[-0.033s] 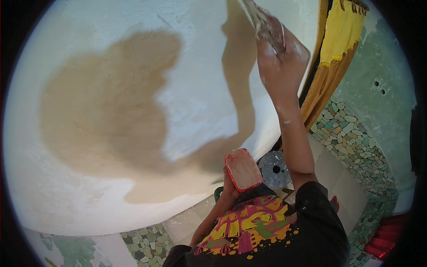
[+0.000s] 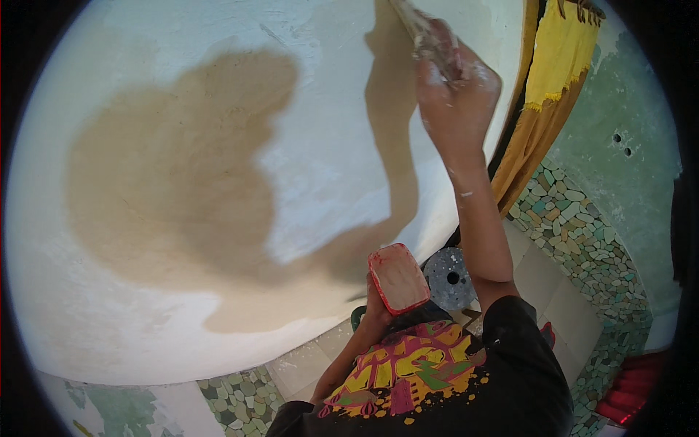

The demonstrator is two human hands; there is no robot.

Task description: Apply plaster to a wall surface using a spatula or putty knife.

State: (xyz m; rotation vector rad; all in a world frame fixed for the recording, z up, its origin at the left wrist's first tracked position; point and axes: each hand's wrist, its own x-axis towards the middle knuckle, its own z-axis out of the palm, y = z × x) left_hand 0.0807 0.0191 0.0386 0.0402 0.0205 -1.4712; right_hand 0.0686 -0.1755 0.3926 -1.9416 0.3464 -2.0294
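Note:
Raised against the white wall, my right hand is closed round a putty knife smeared with pale paste. Its tip reaches the top edge of the picture, so I cannot tell whether the blade touches the wall. White specks dot the hand and wrist. Low in front of my body, my left hand grips a red rectangular tub from its left side. Off-white paste coats the inside of the tub. Most of the left fingers are hidden behind it.
Beside the tub is a grey, paint-spotted round object with a dark central hole. A yellow and brown curtain hangs right of the wall. Pebble mosaic borders the tiled floor; red fabric lies lower right.
My right hand with the putty knife has shifted slightly left along the wall. My left hand and the tub stay in practically the same place.

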